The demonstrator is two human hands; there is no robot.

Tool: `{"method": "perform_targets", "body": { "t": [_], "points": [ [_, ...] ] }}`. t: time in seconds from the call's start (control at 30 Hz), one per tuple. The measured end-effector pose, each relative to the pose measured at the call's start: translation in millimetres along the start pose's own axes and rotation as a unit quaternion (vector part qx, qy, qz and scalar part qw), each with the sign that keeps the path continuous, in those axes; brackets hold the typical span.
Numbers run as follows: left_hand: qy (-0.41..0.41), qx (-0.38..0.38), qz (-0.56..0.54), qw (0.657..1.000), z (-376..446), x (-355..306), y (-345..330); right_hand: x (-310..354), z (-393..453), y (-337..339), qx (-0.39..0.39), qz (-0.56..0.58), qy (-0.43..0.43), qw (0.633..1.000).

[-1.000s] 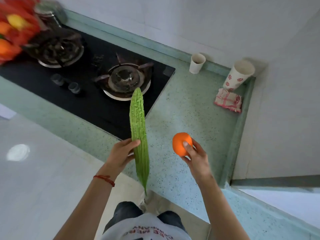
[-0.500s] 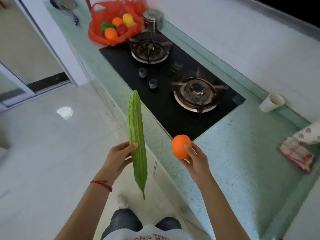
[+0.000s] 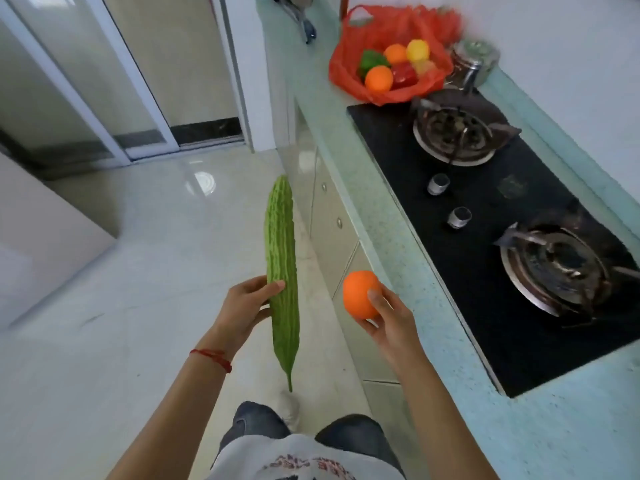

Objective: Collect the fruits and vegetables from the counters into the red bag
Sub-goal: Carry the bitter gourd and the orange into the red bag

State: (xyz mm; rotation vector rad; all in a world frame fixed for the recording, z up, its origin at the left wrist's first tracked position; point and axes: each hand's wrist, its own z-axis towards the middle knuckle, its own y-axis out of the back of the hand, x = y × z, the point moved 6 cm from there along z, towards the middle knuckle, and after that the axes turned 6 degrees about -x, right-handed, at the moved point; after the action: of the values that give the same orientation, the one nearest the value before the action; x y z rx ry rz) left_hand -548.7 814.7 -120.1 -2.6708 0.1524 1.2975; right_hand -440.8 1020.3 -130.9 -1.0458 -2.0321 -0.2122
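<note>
My left hand (image 3: 244, 308) grips a long green bitter gourd (image 3: 281, 258), held nearly upright over the floor with its thin tip pointing down. My right hand (image 3: 389, 318) holds an orange (image 3: 358, 294) just off the counter's front edge. The red bag (image 3: 346, 69) lies open on the far end of the counter, well ahead of both hands. Inside it sit two oranges, a yellow fruit, a red fruit and something green.
A black two-burner gas hob (image 3: 502, 244) fills the light green counter (image 3: 381, 216) between me and the bag. A steel pot (image 3: 472, 64) stands right of the bag. White cabinet fronts (image 3: 332, 220) run below. Glossy floor and a sliding door (image 3: 104, 98) lie left.
The view has swung left along the counter, so the red bag now shows at the top right and the paper cups and cloth have gone. Both hands still hold the same items.
</note>
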Motion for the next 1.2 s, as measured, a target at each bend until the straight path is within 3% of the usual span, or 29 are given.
{"method": "perform_targets", "body": {
  "t": [0.3, 0.73, 0.97, 1.2],
  "points": [
    [0.012, -0.086, -0.063, 0.994, 52, -31, 58, 15, 61, -103, 0.075, -0.059, -0.033, 0.995],
    [-0.024, -0.163, -0.118, 0.979, 141, -118, 69, 94, 171, -222, 0.173, -0.1, -0.033, 0.979],
    [-0.017, -0.162, -0.112, 0.98, 209, -166, 84, 113, 219, -280, 0.183, -0.085, -0.041, 0.979],
    [-0.009, -0.127, -0.077, 0.989, 303, -241, 111, 136, 275, -366, 0.145, -0.056, -0.04, 0.987]
  ]
}}
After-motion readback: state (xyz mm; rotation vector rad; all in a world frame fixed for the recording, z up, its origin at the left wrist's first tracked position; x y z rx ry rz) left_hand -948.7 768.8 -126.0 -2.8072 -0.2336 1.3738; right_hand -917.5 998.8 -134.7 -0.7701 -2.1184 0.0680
